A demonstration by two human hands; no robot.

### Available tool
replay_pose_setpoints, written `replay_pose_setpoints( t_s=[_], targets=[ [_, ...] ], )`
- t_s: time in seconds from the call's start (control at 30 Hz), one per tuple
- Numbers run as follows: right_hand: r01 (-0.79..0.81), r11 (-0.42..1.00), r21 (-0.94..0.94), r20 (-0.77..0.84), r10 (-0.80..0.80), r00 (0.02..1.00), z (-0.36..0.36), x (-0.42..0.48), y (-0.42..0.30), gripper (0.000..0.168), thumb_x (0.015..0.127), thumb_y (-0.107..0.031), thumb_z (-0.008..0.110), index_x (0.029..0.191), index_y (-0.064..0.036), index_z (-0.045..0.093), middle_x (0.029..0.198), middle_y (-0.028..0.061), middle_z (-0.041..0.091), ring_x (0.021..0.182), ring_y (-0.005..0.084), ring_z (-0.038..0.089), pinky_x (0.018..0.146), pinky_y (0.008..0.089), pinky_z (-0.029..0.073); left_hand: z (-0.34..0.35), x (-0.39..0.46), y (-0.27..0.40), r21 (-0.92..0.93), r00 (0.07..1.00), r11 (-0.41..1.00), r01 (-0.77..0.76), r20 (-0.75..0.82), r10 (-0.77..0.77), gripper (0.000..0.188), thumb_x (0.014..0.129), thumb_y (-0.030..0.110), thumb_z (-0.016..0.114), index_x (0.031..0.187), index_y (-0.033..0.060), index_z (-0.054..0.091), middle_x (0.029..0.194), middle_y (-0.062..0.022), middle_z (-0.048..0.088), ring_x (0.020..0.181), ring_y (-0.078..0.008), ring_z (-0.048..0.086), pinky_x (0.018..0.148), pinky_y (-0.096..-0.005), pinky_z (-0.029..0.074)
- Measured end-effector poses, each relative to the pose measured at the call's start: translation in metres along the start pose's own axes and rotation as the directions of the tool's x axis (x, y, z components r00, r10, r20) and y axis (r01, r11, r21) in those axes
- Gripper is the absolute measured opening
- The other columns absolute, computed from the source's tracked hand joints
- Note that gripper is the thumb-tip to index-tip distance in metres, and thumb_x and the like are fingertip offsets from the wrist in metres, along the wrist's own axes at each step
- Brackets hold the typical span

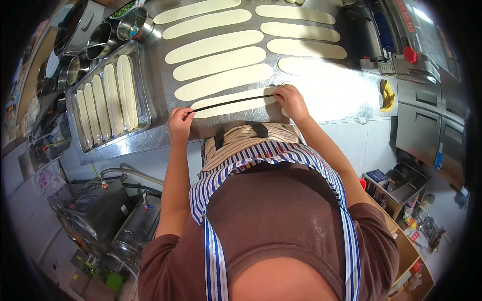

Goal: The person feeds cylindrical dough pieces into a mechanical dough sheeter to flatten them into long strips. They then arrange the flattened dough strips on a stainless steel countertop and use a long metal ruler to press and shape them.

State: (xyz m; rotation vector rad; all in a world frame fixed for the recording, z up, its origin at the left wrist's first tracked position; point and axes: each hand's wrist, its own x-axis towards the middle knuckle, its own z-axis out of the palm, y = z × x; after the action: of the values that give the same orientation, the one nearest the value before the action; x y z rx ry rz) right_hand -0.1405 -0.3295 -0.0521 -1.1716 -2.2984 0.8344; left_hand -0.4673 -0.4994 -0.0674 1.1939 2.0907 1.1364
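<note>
My left hand (180, 123) pinches one end of a thin black rod (233, 102), and my right hand (293, 102) holds its other end. The rod runs lengthwise along the nearest flat oval dough sheet (229, 109); whether it presses into the dough cannot be told. Beyond it, several more long dough sheets (222, 64) lie side by side on the steel worktable (162, 86). A second column of dough sheets (307, 49) lies to the right, its near part washed out by glare.
On the left, a rectangular metal tray (149, 113) holds several long, glossy dough strips (113, 99). Steel pots (131, 26) stand behind it. A yellow cloth (387, 96) lies at the table's right end, near a steel machine with a red knob (409, 55).
</note>
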Motion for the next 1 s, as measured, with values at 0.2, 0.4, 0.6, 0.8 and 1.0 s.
replay_pose_setpoints(
  t_s=[0.2,0.4,0.6,0.8,1.0],
  targets=[
    [0.002,1.0,-0.023,-0.047,-0.003,0.999,-0.001,-0.001,0.001,0.009,0.075,-0.006,0.067,0.084,-0.004,0.067,0.088,0.0104,0.063,0.087,0.03,0.059,0.077,0.0364,0.049,0.004,-0.002,-0.015,-0.017,1.0,1.0,-0.002,-0.007,0.002,0.011,0.071,0.001,0.071,0.08,0.0019,0.066,0.082,-0.0072,0.059,0.067,-0.0171,0.057,0.063,-0.0278,0.047],
    [-0.081,0.997,-0.017,-0.036,0.08,0.996,-0.002,-0.004,0.004,0.009,0.076,-0.007,0.067,0.085,-0.005,0.067,0.087,0.0101,0.063,0.087,0.0299,0.059,0.077,0.0362,0.049,0.003,-0.005,-0.012,0.003,1.0,1.0,0.005,-0.01,-0.005,0.012,0.072,0.001,0.071,0.083,0.0015,0.066,0.086,-0.0078,0.058,0.068,-0.0169,0.058,0.065,-0.0272,0.049],
    [-0.038,0.998,-0.044,-0.05,0.036,0.998,-0.002,-0.006,0.004,0.012,0.076,-0.007,0.066,0.088,-0.005,0.067,0.09,0.0101,0.062,0.09,0.0295,0.058,0.078,0.0363,0.049,0.002,-0.007,-0.009,0.038,1.0,0.999,-0.005,0.011,0.004,0.014,0.074,0.001,0.069,0.087,0.0029,0.067,0.09,-0.0089,0.058,0.073,-0.0191,0.058,0.069,-0.0287,0.049],
    [0.276,0.961,-0.027,0.154,-0.269,0.951,0.0,0.001,-0.067,0.027,0.074,-0.007,0.059,0.101,-0.005,0.062,0.096,0.0112,0.057,0.093,0.0284,0.055,0.078,0.0373,0.05,0.031,-0.012,0.056,0.377,0.865,0.779,-0.502,0.22,0.451,0.026,0.081,0.007,0.059,0.106,0.0049,0.065,0.111,-0.0101,0.062,0.106,-0.029,0.056,0.095,-0.0399,0.043],
    [0.337,0.922,-0.19,0.331,-0.263,0.906,0.046,0.006,-0.058,0.027,0.075,-0.009,0.054,0.101,-0.002,0.059,0.093,0.0098,0.054,0.092,0.0251,0.056,0.075,0.0319,0.052,0.059,-0.006,0.049,0.279,0.719,0.724,-0.631,0.561,0.41,0.052,0.086,0.018,0.055,0.134,0.0047,0.043,0.145,-0.01,0.035,0.135,-0.025,0.032,0.111,-0.0446,0.022]
  ],
)
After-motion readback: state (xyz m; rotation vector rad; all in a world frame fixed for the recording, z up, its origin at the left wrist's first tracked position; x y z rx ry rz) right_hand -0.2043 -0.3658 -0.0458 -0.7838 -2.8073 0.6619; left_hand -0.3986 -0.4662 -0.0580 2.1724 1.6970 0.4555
